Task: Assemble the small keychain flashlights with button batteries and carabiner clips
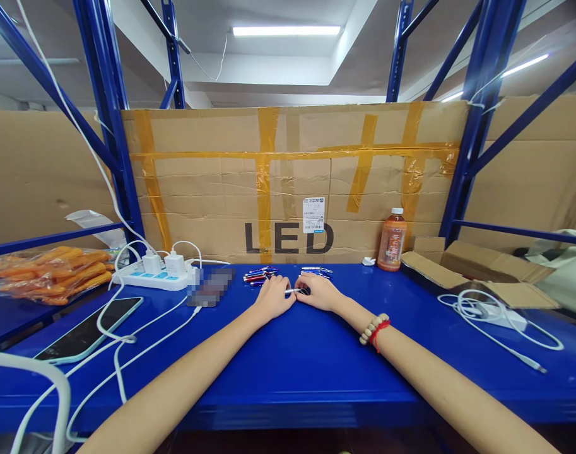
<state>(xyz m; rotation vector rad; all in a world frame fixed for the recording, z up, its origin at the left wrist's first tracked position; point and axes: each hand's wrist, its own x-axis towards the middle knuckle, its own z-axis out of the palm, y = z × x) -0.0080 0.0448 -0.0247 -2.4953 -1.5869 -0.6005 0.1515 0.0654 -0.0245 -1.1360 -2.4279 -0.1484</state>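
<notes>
Both my hands rest on the blue shelf top [288, 359], close together. My left hand [271, 296] and my right hand [320, 292] pinch the two ends of one small silver pen-like item [293, 291] between them, fingers closed. Just beyond the left hand lies a little pile of red and blue pen-like items [258, 275]. Another small pile of blue ones [317, 271] lies beyond the right hand. My right wrist wears a bead bracelet with a red cord [375, 330].
A white power strip [158, 275] with chargers and trailing white cables sits at left, near a phone [89, 329] and a bag of orange items [51, 272]. An orange drink bottle [392, 240], an open cardboard box [481, 271] and a coiled cable [496, 315] are at right. A taped cardboard wall [288, 183] marked LED stands behind.
</notes>
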